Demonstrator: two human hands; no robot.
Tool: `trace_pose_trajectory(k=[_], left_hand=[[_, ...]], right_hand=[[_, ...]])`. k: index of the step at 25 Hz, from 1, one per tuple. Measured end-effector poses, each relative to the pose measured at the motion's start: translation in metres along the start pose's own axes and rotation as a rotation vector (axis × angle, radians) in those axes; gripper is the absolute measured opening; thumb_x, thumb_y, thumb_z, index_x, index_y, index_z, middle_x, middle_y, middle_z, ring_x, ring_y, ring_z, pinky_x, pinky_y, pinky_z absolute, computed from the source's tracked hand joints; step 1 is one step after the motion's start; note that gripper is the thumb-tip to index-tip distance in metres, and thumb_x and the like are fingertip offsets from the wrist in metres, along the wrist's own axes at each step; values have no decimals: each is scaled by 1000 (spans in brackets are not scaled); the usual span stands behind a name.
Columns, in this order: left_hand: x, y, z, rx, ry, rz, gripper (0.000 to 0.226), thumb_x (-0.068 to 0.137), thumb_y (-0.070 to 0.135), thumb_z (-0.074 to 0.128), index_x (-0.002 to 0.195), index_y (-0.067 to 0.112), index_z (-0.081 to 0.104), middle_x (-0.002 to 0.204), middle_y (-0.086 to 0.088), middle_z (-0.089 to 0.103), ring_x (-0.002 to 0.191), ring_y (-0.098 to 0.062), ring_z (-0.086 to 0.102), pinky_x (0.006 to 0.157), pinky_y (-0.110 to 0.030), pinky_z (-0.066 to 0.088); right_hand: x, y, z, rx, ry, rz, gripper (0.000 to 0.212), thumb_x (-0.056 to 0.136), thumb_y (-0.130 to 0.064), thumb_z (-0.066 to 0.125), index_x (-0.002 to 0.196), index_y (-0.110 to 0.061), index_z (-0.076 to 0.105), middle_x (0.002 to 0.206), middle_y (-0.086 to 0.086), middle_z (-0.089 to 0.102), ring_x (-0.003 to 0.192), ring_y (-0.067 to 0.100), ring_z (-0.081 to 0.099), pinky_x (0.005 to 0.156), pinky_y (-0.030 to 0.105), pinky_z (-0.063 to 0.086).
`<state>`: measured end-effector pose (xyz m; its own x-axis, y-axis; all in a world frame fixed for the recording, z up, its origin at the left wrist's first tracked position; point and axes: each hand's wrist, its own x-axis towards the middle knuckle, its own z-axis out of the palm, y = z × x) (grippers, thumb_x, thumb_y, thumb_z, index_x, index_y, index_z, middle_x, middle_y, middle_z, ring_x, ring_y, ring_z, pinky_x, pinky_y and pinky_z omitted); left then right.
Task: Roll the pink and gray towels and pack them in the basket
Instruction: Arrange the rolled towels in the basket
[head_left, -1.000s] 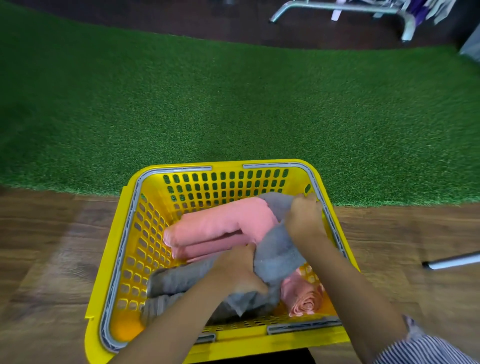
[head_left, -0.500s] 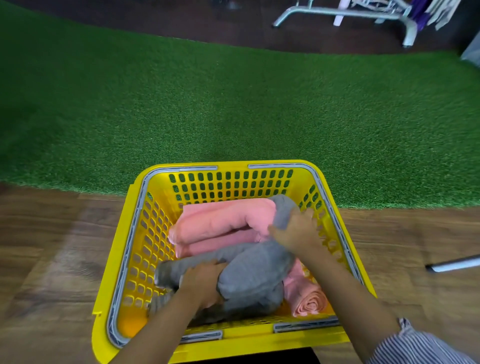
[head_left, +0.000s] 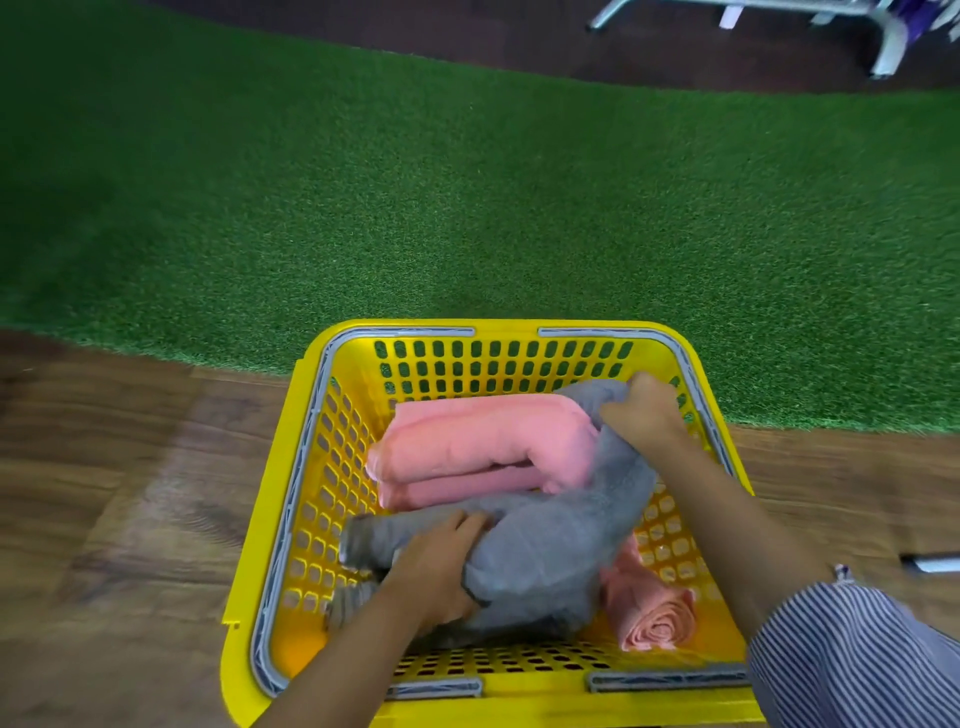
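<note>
A yellow perforated basket with a grey rim stands on the wooden floor just below me. Inside it, two pink rolled towels lie side by side toward the far wall. A third pink roll shows its spiral end at the near right corner. A grey rolled towel lies bent across the basket on top of them. My left hand grips the grey towel's near left part. My right hand grips its far end by the right wall. More grey cloth shows beneath.
Green artificial turf covers the floor beyond the basket. Wooden floor lies to both sides. A white metal frame stands at the far right, and a thin pale rod lies on the floor at the right edge.
The grey towel has been pushed lower into the basket. My left hand slid left along it, and my right hand stayed at the far end.
</note>
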<state>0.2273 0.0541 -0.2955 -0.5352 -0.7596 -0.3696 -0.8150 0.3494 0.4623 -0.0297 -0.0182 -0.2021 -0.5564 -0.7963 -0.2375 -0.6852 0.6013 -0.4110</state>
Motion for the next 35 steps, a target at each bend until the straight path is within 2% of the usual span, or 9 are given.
trace_pose_trajectory(k=[2,7,11,13,17,22,28,32,35], left_hand=[[1,-1,-7,-127,78,-14,58,68,52,68,115,24,48,123,0,46,104,-18,50,95,-33,43],[-7,13,-37,-309,272,182,77,48,54,70,113,15,61,120,5,39,102,-9,46,91,-13,39],[-14,9,-61,-193,389,250,70,50,52,76,112,23,65,121,7,48,109,-12,49,92,-30,46],[-15,-4,-59,-137,322,170,73,48,49,77,114,24,63,111,8,56,99,-14,55,85,-34,49],[-20,-25,-30,73,134,76,75,54,38,79,125,26,59,118,2,61,107,-21,59,83,-23,43],[-10,-31,-24,86,142,66,75,58,32,74,131,24,55,118,-1,59,108,-25,57,87,-30,45],[-10,-33,-17,188,164,76,72,62,41,73,130,26,53,124,0,55,115,-26,51,99,-35,38],[-15,-32,-28,214,457,202,67,54,62,74,114,33,67,138,-9,49,131,-32,42,106,-65,27],[-28,-21,-48,211,642,325,60,55,69,76,104,34,72,152,-12,34,144,-31,23,112,-66,3]], right_hand=[[-12,-5,-25,-43,96,-178,20,78,-14,61,88,3,55,97,27,62,94,39,59,64,31,36],[-60,-14,-88,10,259,-476,36,70,-16,67,104,-6,63,95,20,65,92,35,59,72,32,41],[-95,1,-111,138,256,-470,42,70,-12,70,111,-11,60,92,15,65,90,29,60,70,26,35],[-89,14,-102,17,81,-327,54,71,-14,69,123,-11,50,92,16,60,94,31,59,68,27,37],[-73,35,-37,-376,-395,-188,91,68,-18,74,143,-10,22,135,14,45,123,27,45,89,27,42],[-46,28,12,-162,-209,-165,93,65,-41,76,134,-1,28,133,20,36,122,35,40,96,38,39],[-28,12,24,-154,-57,-100,66,71,-21,70,122,-4,32,107,18,59,99,36,59,71,35,45],[-39,2,1,-61,-52,-257,50,70,-25,69,116,-15,53,99,10,64,92,30,60,68,30,46],[-53,-3,-27,187,-256,-381,48,62,-21,72,109,-18,62,93,3,66,86,23,61,67,33,45]])
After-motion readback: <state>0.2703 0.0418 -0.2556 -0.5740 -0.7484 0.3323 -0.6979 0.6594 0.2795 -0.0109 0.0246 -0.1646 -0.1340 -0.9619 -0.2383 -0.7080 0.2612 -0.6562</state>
